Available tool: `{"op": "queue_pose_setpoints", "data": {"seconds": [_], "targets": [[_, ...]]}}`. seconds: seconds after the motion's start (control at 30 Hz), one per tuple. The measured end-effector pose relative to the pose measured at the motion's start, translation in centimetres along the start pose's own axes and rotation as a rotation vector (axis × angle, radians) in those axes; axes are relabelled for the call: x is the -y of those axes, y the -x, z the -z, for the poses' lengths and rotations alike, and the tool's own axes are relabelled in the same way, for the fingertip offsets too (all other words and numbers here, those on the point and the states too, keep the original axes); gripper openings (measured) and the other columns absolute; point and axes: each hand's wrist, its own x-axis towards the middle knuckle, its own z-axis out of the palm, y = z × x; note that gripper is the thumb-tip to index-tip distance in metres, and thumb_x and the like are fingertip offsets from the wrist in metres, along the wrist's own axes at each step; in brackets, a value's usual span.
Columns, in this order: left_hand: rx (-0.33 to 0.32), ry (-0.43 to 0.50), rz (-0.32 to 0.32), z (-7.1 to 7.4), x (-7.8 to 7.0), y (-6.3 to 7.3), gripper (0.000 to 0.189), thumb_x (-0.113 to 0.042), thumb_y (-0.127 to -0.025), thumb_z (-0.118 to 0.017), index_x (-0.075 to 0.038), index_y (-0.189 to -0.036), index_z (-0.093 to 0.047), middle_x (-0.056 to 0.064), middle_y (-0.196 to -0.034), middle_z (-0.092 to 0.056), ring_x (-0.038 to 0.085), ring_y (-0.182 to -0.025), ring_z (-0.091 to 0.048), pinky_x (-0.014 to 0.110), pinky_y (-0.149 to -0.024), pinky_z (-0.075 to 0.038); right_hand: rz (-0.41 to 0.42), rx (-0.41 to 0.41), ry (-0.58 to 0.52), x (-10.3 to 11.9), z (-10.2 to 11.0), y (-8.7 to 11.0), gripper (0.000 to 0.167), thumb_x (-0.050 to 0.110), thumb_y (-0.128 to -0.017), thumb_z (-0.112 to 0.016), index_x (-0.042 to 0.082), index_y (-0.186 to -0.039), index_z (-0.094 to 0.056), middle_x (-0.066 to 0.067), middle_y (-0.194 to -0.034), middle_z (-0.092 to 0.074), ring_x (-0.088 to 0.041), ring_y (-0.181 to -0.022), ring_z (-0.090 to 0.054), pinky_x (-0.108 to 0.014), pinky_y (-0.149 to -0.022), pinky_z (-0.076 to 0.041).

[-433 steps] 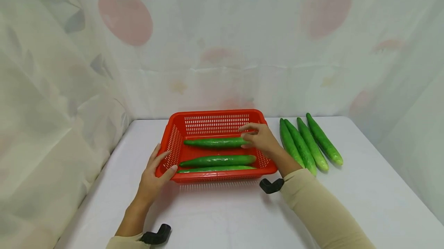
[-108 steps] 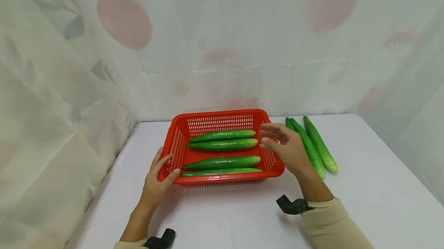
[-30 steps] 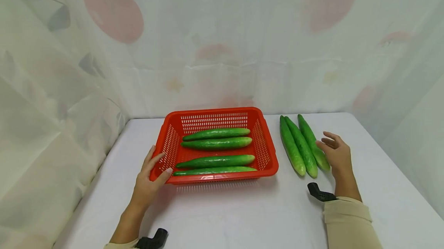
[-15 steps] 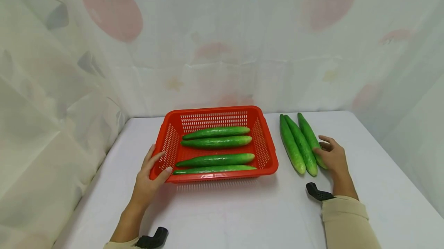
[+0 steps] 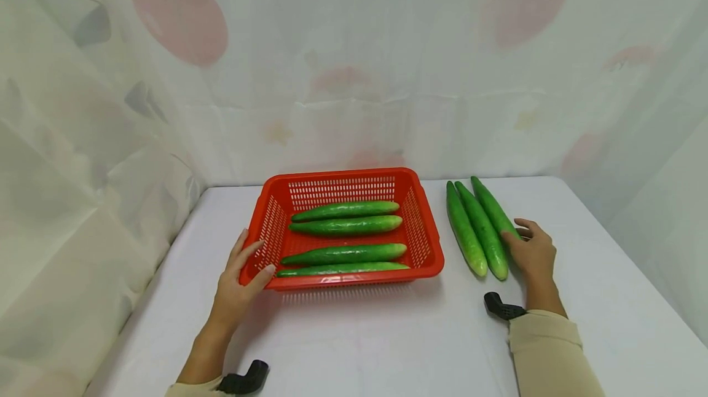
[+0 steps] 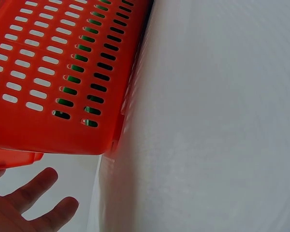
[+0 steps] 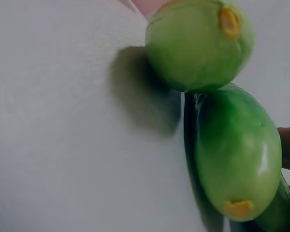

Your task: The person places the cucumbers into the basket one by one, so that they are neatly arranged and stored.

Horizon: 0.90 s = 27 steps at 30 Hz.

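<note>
A red plastic basket [image 5: 354,279] with slotted walls stands on the table, several green cucumbers [image 5: 345,225] lying crosswise in it. At its left side, my left hand [image 5: 235,292] rests over the near corner, thumb and fingers spread. The left wrist view shows fingers [image 6: 36,191] extended below the basket's rim [image 6: 48,150]. To the right of the basket lie 3 cucumbers side by side. My right hand [image 5: 533,255] grips the rightmost cucumber [image 5: 492,205] near its lower end, which the hand hides. The middle cucumber [image 5: 483,231] lies close against the thumb.
The leftmost cucumber [image 5: 466,231] of the right-hand group lies between the basket and the others. A white cloth covers the table [image 5: 354,341]. Printed fabric [image 5: 354,65] hangs behind the table and along both sides.
Since 14.4 s ago, one cucumber from the right group has joined those in the basket. Lately my right hand has closed on the rightmost cucumber, shifting it slightly. My left hand stays at the basket.
</note>
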Motion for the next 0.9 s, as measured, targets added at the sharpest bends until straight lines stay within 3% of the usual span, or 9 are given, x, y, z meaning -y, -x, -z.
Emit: {"op": "queue_pose_setpoints", "data": {"seconds": [0.23, 0.37, 0.63, 0.77, 0.9], "targets": [[-0.001, 0.01, 0.003, 0.0, 0.0, 0.0, 0.052, -0.023, -0.091, -0.066, -0.009, -0.139, -0.051, -0.002, -0.159, -0.017, 0.026, -0.139, -0.026, 0.011, -0.092, -0.034, -0.013, 0.034, 0.043, 0.2, -0.1, -0.1, 0.055, 0.031, -0.095, -0.059, 0.003, -0.141, -0.046, -0.027, -0.135, -0.049, -0.045, -0.124, -0.043, -0.054, -0.101, -0.034], [0.002, 0.021, -0.001, 0.0, -0.1, 0.1, 0.052, -0.021, -0.091, -0.066, -0.008, -0.139, -0.051, 0.001, -0.159, -0.017, 0.028, -0.138, -0.026, 0.011, -0.092, -0.034, -0.041, -0.005, -0.003, 0.3, 0.1, 0.0, 0.053, 0.03, -0.093, -0.061, 0.004, -0.138, -0.05, -0.025, -0.134, -0.051, -0.044, -0.124, -0.044, -0.052, -0.101, -0.035], [0.004, 0.024, -0.014, 0.0, -0.3, 0.0, 0.053, -0.017, -0.091, -0.067, -0.007, -0.14, -0.049, 0.003, -0.159, -0.016, 0.031, -0.138, -0.027, 0.01, -0.091, -0.035, -0.162, -0.101, -0.185, 0.2, 0.4, -0.1, 0.051, 0.032, -0.09, -0.066, 0.005, -0.133, -0.057, -0.019, -0.135, -0.052, -0.035, -0.13, -0.04, -0.047, -0.105, -0.032], [0.007, 0.028, -0.016, 0.0, -0.3, 0.0, 0.054, -0.015, -0.09, -0.067, -0.006, -0.14, -0.049, 0.005, -0.159, -0.016, 0.033, -0.138, -0.027, 0.01, -0.091, -0.035, -0.205, -0.131, -0.278, 0.5, 0.7, -0.1, 0.05, 0.031, -0.088, -0.07, 0.007, -0.131, -0.06, -0.015, -0.133, -0.055, -0.027, -0.127, -0.044, -0.037, -0.103, -0.035], [0.006, 0.035, -0.017, 0.0, -0.3, 0.1, 0.053, -0.017, -0.09, -0.067, -0.007, -0.139, -0.05, 0.003, -0.158, -0.016, 0.031, -0.138, -0.026, 0.011, -0.091, -0.035, -0.255, -0.149, -0.569, 0.9, 1.0, 0.0, 0.045, 0.02, -0.085, -0.075, 0.008, -0.127, -0.062, -0.008, -0.123, -0.06, -0.023, -0.115, -0.051, -0.024, -0.086, -0.049]]}}
